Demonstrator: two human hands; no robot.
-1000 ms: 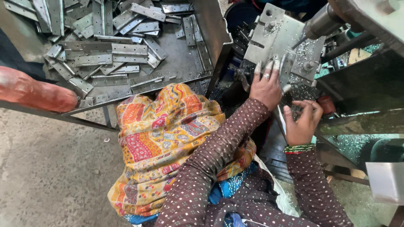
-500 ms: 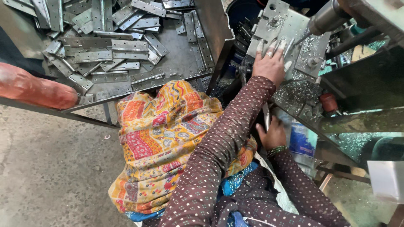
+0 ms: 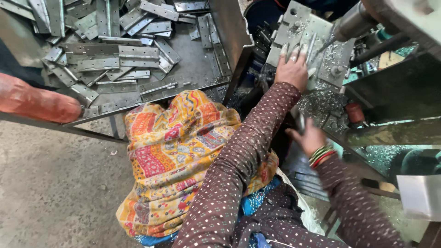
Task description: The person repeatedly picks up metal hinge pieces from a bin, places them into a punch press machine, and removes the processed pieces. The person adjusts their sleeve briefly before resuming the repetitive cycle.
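Our left hand [image 3: 293,69] lies flat on the grey metal fixture plate [image 3: 298,32] of the drilling machine, and its fingers [image 3: 294,49] are spread open and press a long narrow metal strip [image 3: 311,46] against the plate; they do not close around it. Just beyond these fingers the drill spindle [image 3: 351,23] points down toward the plate, and bright metal shavings [image 3: 321,98] lie around it. Our right hand [image 3: 308,137] is lower, below the left fingers, and seems to hold a thin metal piece [image 3: 301,121], but the picture is blurred there, so we cannot tell the grip surely. Far to the left of the fingers, a tray [image 3: 197,76] holds many grey hinge plates [image 3: 115,50]. We judge that one piece is in work now, and the big pile is probably left to do.
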